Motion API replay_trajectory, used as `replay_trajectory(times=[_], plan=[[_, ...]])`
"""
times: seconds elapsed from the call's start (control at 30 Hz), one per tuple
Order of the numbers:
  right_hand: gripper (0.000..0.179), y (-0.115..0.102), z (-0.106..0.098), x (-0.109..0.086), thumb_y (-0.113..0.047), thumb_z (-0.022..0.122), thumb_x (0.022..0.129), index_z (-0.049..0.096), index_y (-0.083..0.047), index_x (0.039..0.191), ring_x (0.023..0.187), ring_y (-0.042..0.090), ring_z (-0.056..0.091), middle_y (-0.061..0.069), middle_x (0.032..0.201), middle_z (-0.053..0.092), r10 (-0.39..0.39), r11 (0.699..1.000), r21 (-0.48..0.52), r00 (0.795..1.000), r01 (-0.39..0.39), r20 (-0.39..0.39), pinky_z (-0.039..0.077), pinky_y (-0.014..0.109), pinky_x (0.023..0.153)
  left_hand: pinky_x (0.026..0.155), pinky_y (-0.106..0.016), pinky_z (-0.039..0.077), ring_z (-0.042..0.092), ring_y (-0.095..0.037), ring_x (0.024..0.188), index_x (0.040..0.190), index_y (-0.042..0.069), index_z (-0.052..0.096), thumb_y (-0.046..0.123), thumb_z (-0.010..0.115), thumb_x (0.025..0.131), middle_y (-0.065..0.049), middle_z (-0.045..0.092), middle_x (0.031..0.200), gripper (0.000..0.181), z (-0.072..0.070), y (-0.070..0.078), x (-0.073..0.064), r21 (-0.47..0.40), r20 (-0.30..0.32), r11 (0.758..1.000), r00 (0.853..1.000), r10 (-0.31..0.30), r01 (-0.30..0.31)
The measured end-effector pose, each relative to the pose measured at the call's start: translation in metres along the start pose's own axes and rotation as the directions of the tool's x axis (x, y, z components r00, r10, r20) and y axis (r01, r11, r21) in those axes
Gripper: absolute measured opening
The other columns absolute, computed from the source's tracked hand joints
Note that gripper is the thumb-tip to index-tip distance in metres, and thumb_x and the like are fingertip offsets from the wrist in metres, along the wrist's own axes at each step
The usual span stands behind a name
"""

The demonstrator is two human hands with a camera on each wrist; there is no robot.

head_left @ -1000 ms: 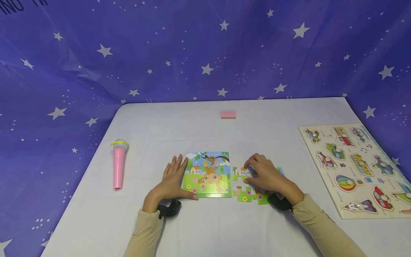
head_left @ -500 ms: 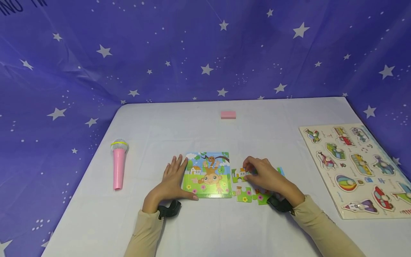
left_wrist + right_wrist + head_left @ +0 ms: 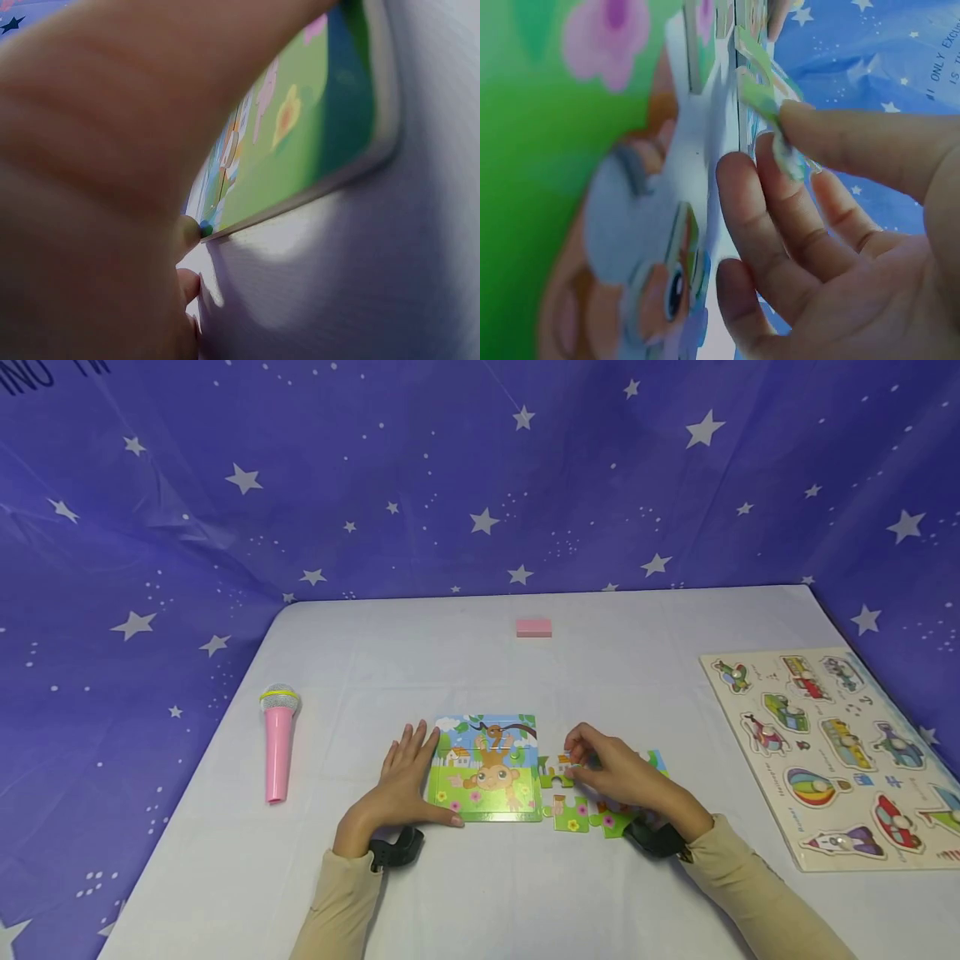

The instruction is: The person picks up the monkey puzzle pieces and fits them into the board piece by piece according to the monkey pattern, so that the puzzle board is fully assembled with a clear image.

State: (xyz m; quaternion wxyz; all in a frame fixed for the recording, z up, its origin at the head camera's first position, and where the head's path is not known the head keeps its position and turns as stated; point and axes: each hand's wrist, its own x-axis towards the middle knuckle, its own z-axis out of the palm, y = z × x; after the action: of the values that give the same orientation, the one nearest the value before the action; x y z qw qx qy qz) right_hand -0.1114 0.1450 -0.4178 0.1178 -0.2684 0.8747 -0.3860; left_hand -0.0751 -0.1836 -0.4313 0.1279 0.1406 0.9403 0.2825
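A square monkey puzzle [image 3: 486,781] lies flat on the table in front of the person. The left hand [image 3: 401,781] has its fingers spread along the puzzle's left side, and its thumb is at the near edge. In the left wrist view a fingertip [image 3: 189,234] meets the corner of the puzzle [image 3: 277,157]. Just right of the puzzle, the right hand [image 3: 618,768] pinches a puzzle piece [image 3: 556,770] with a house on it. The right wrist view has this piece [image 3: 761,101] tilted between thumb and fingers. Other loose pieces [image 3: 572,815] lie below and partly under the right hand.
A pink toy microphone [image 3: 278,747] lies at the left of the table. A small pink block [image 3: 533,628] sits near the back edge. At the right lies a large peg puzzle board [image 3: 836,760] with vehicle shapes. A starry blue cloth [image 3: 480,477] rises behind the table.
The right hand has shifted the pinched puzzle piece slightly left, toward the monkey puzzle. The left hand stays in the same place.
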Motion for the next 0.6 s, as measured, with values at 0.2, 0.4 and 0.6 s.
replay_trajectory(times=[0.2,0.4,0.6], plan=[[0.04,-0.0008,0.0002,-0.0009,-0.019,0.067,0.082,0.051,-0.017,0.119,0.069,0.007,0.052,-0.001,0.092,0.059,-0.019,0.997,0.071,0.999,0.016,0.049,0.044,0.021,0.063,0.112,-0.052,-0.006,-0.013,-0.031,0.141,0.147,0.01,0.006,0.055,0.081,0.051,-0.012,-0.006,0.154,0.13,0.0003,-0.0004,-0.0002,0.006,-0.002,1.0,1.0,-0.005,0.005],[0.035,-0.0016,0.003,-0.0004,-0.022,0.064,0.084,0.057,-0.018,0.119,0.065,0.004,0.049,0.001,0.108,0.062,-0.016,0.99,0.142,0.992,-0.002,0.122,0.045,0.019,0.061,0.112,-0.051,-0.006,-0.013,-0.031,0.141,0.147,0.01,0.005,0.056,0.08,0.051,-0.012,-0.007,0.154,0.13,0.0005,-0.0008,-0.0002,0.007,0.002,1.0,1.0,-0.003,0.003],[0.034,-0.0054,0.0036,-0.0003,-0.018,0.064,0.084,0.059,-0.017,0.118,0.057,0.003,0.043,0.001,0.097,0.061,0.011,0.988,0.148,0.991,-0.031,0.135,0.041,0.019,0.051,0.112,-0.051,-0.006,-0.013,-0.031,0.141,0.147,0.01,0.005,0.056,0.08,0.052,-0.012,-0.007,0.154,0.13,0.0008,-0.0012,0.0003,0.011,0.003,1.0,1.0,-0.003,0.003]])
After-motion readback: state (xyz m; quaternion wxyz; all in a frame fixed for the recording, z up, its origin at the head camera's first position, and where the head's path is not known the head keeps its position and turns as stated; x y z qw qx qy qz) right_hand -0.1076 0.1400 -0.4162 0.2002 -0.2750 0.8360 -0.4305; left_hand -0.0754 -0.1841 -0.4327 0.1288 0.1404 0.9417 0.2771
